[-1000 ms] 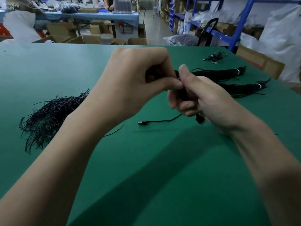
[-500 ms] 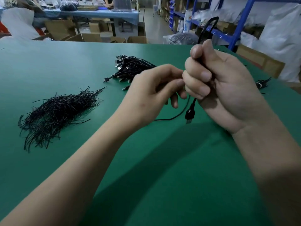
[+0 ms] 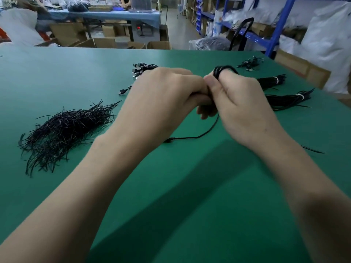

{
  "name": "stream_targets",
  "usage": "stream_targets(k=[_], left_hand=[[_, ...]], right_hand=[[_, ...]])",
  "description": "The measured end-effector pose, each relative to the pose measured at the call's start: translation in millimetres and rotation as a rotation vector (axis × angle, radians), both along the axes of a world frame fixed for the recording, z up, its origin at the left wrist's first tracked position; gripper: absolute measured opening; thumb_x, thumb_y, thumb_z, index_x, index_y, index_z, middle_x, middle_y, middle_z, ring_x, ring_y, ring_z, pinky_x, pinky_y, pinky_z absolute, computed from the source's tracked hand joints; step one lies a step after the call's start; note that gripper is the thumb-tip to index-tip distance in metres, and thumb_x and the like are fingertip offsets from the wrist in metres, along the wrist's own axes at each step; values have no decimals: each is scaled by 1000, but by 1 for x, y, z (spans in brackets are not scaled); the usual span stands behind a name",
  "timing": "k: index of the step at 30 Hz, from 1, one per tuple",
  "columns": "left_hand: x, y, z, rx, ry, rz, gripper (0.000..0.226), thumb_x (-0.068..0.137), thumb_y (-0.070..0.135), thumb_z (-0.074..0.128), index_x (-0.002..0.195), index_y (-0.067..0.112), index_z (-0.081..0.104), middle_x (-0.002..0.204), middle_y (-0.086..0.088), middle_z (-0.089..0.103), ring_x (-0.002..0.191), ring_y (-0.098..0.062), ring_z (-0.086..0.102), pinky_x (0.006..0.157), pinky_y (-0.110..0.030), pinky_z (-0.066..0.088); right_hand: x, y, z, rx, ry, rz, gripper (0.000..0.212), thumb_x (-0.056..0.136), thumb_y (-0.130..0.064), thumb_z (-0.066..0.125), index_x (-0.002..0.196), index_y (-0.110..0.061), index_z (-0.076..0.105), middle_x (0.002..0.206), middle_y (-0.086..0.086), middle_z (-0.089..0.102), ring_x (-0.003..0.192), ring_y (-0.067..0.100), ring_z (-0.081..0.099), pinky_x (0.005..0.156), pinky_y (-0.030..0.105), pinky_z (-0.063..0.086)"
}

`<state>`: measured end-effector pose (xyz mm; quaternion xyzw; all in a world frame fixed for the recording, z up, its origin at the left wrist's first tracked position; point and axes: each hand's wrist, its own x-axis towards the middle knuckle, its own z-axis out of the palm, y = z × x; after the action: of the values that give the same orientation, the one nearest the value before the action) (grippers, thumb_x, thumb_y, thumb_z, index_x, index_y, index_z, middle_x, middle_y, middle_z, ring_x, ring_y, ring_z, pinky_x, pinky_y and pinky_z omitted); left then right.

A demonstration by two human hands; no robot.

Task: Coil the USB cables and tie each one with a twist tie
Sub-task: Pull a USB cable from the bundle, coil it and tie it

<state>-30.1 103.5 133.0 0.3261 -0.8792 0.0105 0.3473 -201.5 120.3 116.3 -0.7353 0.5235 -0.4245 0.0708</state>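
Fingers (image 3: 213,88) of left hand (image 3: 161,95), right hand (image 3: 241,103) grip one cable (image 3: 216,71).

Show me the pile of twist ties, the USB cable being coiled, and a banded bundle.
pile of twist ties (image 3: 64,130): head view, middle of the heap.
USB cable (image 3: 217,72): head view, coiled loops at its top.
banded bundle (image 3: 284,98): head view, black strands beside its white band.
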Motion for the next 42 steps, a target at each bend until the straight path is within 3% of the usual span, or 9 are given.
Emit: stream_targets(k=[4,7,10,16,19,22,33,39,42], left_hand=[[7,-1,1,-58,-9,-14,21,93,35,66,95,20,81,84,-3,72,79,-25,66,72,-46,50],[9,-3,-1,-103,59,-25,13,89,26,75,86,15,80,79,-1,72,73,-19,67,69,-42,52],[16,-7,1,-115,148,-39,14,87,25,78,88,12,79,79,2,73,72,-12,67,70,-29,54],[23,-18,-3,13,-49,-181,25,88,40,72,107,27,80,91,7,72,82,-11,66,74,-43,51],[24,-20,-3,56,-74,-216,24,89,42,72,104,26,81,93,11,71,86,-7,64,75,-41,53],[22,-19,-3,90,-132,-229,23,91,44,69,102,27,79,90,15,67,84,-3,64,76,-36,53],[15,-21,-16,118,-244,-146,28,99,48,53,101,28,72,94,16,63,86,-6,58,76,-39,49],[19,-31,-23,265,-241,-173,24,92,48,62,102,29,73,86,16,66,86,-1,60,73,-9,38],[20,-32,-23,249,-225,-163,21,92,46,65,103,30,74,86,15,69,84,-2,62,75,-19,46]], right_hand=[[0,0,1,121,-29,52,48,109,-34,39,72,-7,52,57,-5,56,49,11,48,52,32,38],[-4,1,3,275,-110,209,58,108,-46,31,71,-19,67,53,-9,44,51,9,39,55,26,32],[-6,2,2,511,-208,369,65,102,-54,33,81,-4,69,59,-4,31,54,14,27,52,22,28],[-9,8,1,734,-192,455,23,86,-25,56,71,-10,64,57,-5,40,54,9,35,48,16,31],[-17,12,0,833,-254,566,27,103,-16,50,80,-6,59,60,-4,33,55,9,29,50,17,27],[-24,14,0,906,-263,649,28,99,-23,45,86,-2,58,62,-2,33,57,11,30,53,17,31],[-31,1,-8,829,-203,572,30,99,-23,50,96,0,69,69,9,65,67,23,68,60,25,53],[-28,-1,-10,800,-196,500,30,104,-16,48,101,6,68,71,11,70,70,25,73,60,24,56],[-24,-1,-9,777,-207,471,28,105,-15,48,99,5,66,69,10,70,67,24,73,58,24,56]])
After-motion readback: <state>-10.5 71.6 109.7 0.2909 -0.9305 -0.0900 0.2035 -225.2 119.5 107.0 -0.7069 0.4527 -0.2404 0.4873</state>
